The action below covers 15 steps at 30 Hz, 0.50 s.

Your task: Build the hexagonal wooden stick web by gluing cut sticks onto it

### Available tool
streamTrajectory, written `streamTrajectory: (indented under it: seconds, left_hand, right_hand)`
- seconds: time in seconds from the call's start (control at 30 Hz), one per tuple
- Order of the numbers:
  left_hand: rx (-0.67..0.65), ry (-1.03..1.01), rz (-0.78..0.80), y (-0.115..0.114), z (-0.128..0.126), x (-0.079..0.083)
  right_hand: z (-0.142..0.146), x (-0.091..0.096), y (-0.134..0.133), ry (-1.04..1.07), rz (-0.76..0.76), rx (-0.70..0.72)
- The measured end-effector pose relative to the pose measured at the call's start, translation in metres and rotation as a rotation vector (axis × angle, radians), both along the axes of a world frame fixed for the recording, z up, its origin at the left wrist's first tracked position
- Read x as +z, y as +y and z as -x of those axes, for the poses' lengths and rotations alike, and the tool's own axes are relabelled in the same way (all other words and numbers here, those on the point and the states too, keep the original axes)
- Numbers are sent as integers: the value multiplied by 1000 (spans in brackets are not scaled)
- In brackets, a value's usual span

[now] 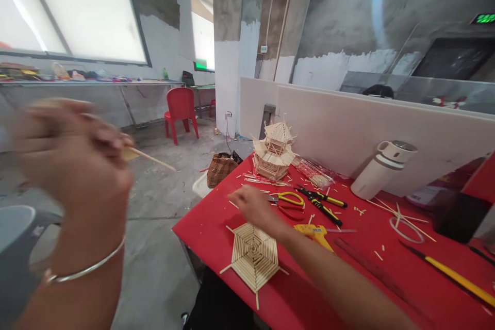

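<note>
My left hand (77, 149), raised at the left and smeared by motion, is closed on a thin wooden stick (157, 159) that points right. A small tan patch shows by its fingertips. My right hand (251, 204) is curled closed above the red table, and whatever its fingers may hold is hidden. Just below it lies a six-sided panel (254, 258) of concentric wooden sticks, with longer sticks jutting from its corners. Pliers with yellow and red handles (291, 198) lie right of the hand, and a yellow glue gun (315, 234) sits near my right forearm.
A stick-built pagoda model (274, 152) stands at the table's far corner. Black-and-yellow pliers (323, 203), a white bottle (382, 170), a yellow-handled tool (456, 276) and scattered stick pieces lie rightward. A checked bag (221, 169) and a red chair (180, 108) stand beyond.
</note>
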State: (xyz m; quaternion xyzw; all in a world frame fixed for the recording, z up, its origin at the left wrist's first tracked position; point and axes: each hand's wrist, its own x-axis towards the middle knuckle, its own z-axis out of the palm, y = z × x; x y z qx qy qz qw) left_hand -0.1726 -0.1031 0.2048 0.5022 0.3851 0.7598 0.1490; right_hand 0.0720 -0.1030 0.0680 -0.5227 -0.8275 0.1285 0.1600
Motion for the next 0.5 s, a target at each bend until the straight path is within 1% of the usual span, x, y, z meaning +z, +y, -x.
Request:
streamTrajectory:
  seconds: [0.03, 0.07, 0.1, 0.13, 0.17, 0.2, 0.27, 0.3, 0.33, 0.37, 0.4, 0.43, 0.5]
  left_hand:
    - [95, -18, -96, 8, -9, -7]
    - [43, 112, -42, 18, -21, -18]
    - [-37, 269, 56, 29, -32, -31]
    - [-125, 383, 174, 41, -42, -47]
    - [-154, 418, 264, 53, -49, -65]
    - [-204, 463, 368, 64, -55, -83]
    - [-276, 544, 514, 84, -60, -118]
    - [-312, 605, 560, 94, -62, -133]
    - [-312, 691, 575, 103, -63, -145]
    - [-298, 796, 577, 112, -66, -155]
    - [-290, 851, 579, 122, -70, -164]
    - [-280, 899, 578, 132, -76, -170]
    - [-264, 1004, 571, 154, -91, -179]
  right_hand:
    - [18, -5, -9, -4, 32, 98]
    - [33, -9, -16, -20, 68, 226]
    - [44, -11, -20, -65, 81, 368]
    - [47, -12, -19, -112, 100, 413]
    - [44, -13, -13, -150, 97, 364]
    - [34, -14, -2, -180, 86, 263]
    - [0, -18, 30, -246, 78, 63]
    - [-20, -20, 47, -277, 72, -25]
    - [-40, -24, 64, -311, 78, -98]
    - [-57, -29, 79, -339, 85, -154]
    - [-71, -33, 91, -361, 92, -190]
    - [-81, -38, 101, -378, 96, -217]
    - [-92, -48, 114, -395, 96, -244]
